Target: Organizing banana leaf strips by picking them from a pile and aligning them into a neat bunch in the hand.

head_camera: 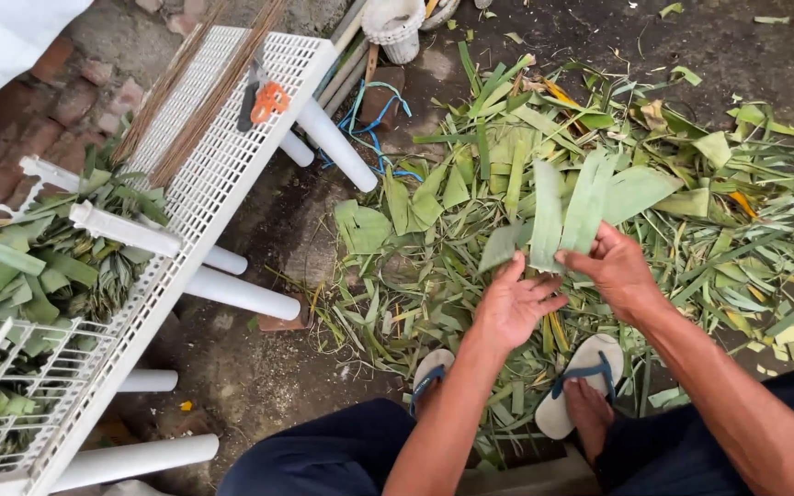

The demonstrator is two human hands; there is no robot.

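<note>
Head camera looks steeply down, close above the ground (pixel 259 367).

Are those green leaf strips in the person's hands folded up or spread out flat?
Spread flat. The leaf strips fan upward, unfolded, from the right hand, side by side; the left hand is open at their lower ends.

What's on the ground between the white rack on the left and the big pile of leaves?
In the head view, mostly bare dirt separates the white rack from the leaf pile, crossed by the rack's white tube legs.

Dark navy trousers (pixel 323 459), white sandals (pixel 581 386) (blue straps), bare forearms.
</note>
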